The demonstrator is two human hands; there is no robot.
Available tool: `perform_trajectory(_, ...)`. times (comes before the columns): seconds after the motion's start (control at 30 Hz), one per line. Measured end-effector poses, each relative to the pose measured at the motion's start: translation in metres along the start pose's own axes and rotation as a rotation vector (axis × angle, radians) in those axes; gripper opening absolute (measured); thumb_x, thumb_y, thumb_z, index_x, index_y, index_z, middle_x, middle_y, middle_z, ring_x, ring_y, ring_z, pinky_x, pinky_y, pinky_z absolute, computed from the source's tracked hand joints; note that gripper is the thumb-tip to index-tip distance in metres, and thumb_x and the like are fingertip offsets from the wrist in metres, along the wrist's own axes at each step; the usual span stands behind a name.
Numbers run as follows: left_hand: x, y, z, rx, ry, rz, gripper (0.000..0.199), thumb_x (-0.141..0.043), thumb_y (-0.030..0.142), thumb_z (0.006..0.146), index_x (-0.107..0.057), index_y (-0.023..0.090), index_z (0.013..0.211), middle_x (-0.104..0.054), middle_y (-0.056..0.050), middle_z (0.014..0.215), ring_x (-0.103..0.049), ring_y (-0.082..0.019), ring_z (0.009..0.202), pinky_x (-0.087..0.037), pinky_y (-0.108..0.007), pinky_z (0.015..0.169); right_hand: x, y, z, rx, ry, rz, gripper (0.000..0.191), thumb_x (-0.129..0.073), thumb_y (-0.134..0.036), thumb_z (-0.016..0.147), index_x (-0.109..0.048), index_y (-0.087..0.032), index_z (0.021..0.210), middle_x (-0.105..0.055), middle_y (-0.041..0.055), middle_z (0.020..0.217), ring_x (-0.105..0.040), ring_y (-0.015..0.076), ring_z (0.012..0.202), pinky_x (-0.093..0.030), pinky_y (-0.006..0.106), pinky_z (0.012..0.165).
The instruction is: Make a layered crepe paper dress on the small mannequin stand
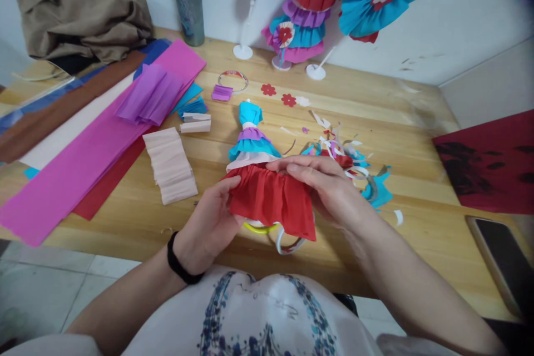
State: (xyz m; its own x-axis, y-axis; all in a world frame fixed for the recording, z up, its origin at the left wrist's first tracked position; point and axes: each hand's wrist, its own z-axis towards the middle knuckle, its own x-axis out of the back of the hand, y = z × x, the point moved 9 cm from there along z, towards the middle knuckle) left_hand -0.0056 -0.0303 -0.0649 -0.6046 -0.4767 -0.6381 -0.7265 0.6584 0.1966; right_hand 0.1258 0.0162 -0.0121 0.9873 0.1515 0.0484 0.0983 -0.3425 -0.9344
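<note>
A small doll dress of crepe paper [253, 136] lies on the table, with a blue top, a white waist and purple, blue and white ruffles. Over its lower end spreads a gathered red crepe paper strip [273, 200]. My left hand [214, 217] grips the strip's left edge, thumb on top. On the other side my right hand [323, 181] has its fingers on the strip's upper right edge, against the white ruffle. Partly hidden below the strip are a roll of tape [290, 245] and a yellow-green curved handle [259, 228].
Folded crepe paper [104, 144] is stacked at left, beside a pale pleated strip [171, 167]. Paper scraps [342, 150] lie right of the dress. Red paper flowers [288, 100], a finished dress on a stand [306, 19] and a bottle [187, 0] are behind. A phone [498, 261] lies right.
</note>
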Motion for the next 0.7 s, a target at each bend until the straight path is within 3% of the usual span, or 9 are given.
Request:
perform_trajectory(0.1, 0.001, 0.0, 0.001, -0.009, -0.003, 0.017, 0.018, -0.053, 0.009, 0.09, -0.071, 0.011, 0.087, -0.074, -0.006, 0.08, -0.069, -0.013, 0.07, -0.054, -0.023, 0.066, -0.005, -0.016, -0.003, 0.131, -0.008, -0.262, 0.028, -0.064, -0.045, 0.079, -0.077, -0.02, 0.084, -0.077, 0.006, 0.084, -0.068, 0.0211, 0.075, -0.051, 0.032, 0.068)
perform_trajectory(0.2, 0.004, 0.001, 0.003, -0.025, 0.007, 0.01, 0.016, -0.055, 0.01, 0.088, -0.071, 0.011, 0.086, -0.073, -0.006, 0.077, -0.066, -0.012, 0.065, -0.052, -0.021, 0.062, -0.012, -0.026, -0.006, 0.226, -0.005, -0.505, 0.021, -0.062, -0.033, 0.079, -0.075, -0.02, 0.087, -0.078, 0.0062, 0.09, -0.069, 0.022, 0.077, -0.052, 0.035, 0.073)
perform_trajectory(0.3, 0.005, 0.002, 0.004, -0.033, 0.022, -0.002, 0.014, -0.055, 0.01, 0.087, -0.069, 0.011, 0.083, -0.071, -0.004, 0.077, -0.063, -0.01, 0.062, -0.051, -0.02, 0.063, -0.015, -0.026, -0.004, 0.245, -0.016, -0.598, 0.017, -0.059, -0.026, 0.078, -0.074, -0.02, 0.084, -0.078, 0.0059, 0.09, -0.069, 0.0217, 0.076, -0.052, 0.035, 0.074)
perform_trajectory(0.5, -0.001, 0.001, 0.003, -0.028, -0.041, -0.001, 0.013, -0.057, 0.011, 0.087, -0.069, 0.011, 0.084, -0.071, -0.005, 0.078, -0.064, -0.012, 0.064, -0.05, -0.022, 0.062, -0.015, -0.021, -0.001, 0.194, -0.067, -0.562, 0.018, -0.058, -0.032, 0.078, -0.071, -0.019, 0.079, -0.075, 0.0047, 0.082, -0.065, 0.0197, 0.072, -0.05, 0.032, 0.07)
perform_trajectory(0.6, -0.003, 0.0, 0.005, -0.026, -0.111, 0.013, 0.014, -0.056, 0.013, 0.09, -0.069, 0.011, 0.09, -0.071, -0.005, 0.077, -0.064, -0.013, 0.063, -0.048, -0.023, 0.057, -0.017, -0.015, 0.001, 0.133, -0.111, -0.454, 0.028, -0.06, -0.043, 0.08, -0.067, -0.018, 0.072, -0.068, 0.0029, 0.07, -0.059, 0.0164, 0.064, -0.045, 0.029, 0.062)
perform_trajectory(0.7, -0.005, -0.002, 0.009, -0.05, -0.184, 0.042, 0.018, -0.057, 0.007, 0.087, -0.07, 0.012, 0.099, -0.073, -0.005, 0.081, -0.066, -0.014, 0.067, -0.051, -0.024, 0.063, -0.015, -0.006, 0.005, 0.047, -0.092, -0.288, 0.03, -0.068, -0.046, 0.073, -0.065, -0.017, 0.07, -0.064, 0.0007, 0.066, -0.055, 0.0129, 0.059, -0.043, 0.027, 0.057)
